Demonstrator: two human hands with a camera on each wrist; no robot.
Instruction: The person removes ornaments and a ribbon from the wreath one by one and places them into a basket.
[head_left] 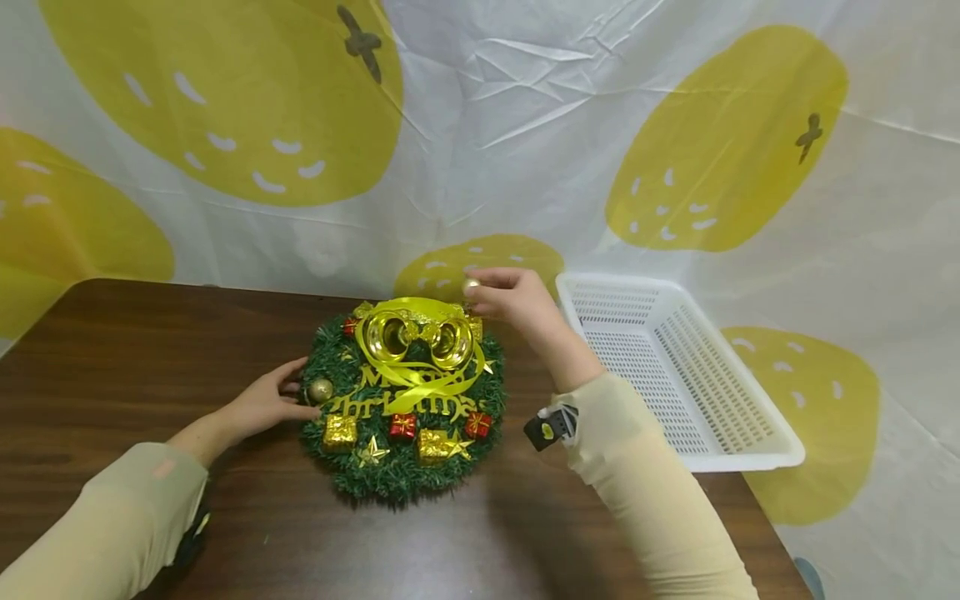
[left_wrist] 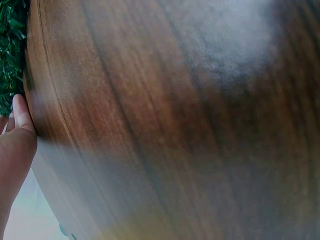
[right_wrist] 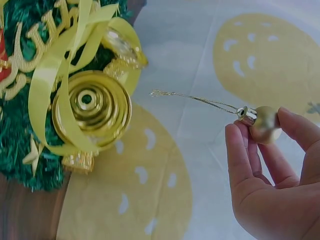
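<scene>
A green Christmas wreath (head_left: 352,479) lies on the brown table, with gold bells (head_left: 452,343), a yellow ribbon bow (head_left: 416,398), gold lettering, small gift boxes and stars on it. My left hand (head_left: 251,408) holds the wreath's left edge, thumb and fingers spread on either side of a gold bauble (head_left: 321,390). Above the wreath's upper right side, my right hand (head_left: 521,304) pinches another gold bauble (right_wrist: 265,125) between thumb and fingertips. From that bauble's cap a thin gold loop (right_wrist: 197,98) sticks out toward the bells, apart from the wreath.
A white plastic basket (head_left: 738,354) stands at the table's right side, right of my right forearm. Behind the table (head_left: 150,358) hangs a white cloth (head_left: 510,150) printed with yellow fruit. Each wrist wears a small dark camera.
</scene>
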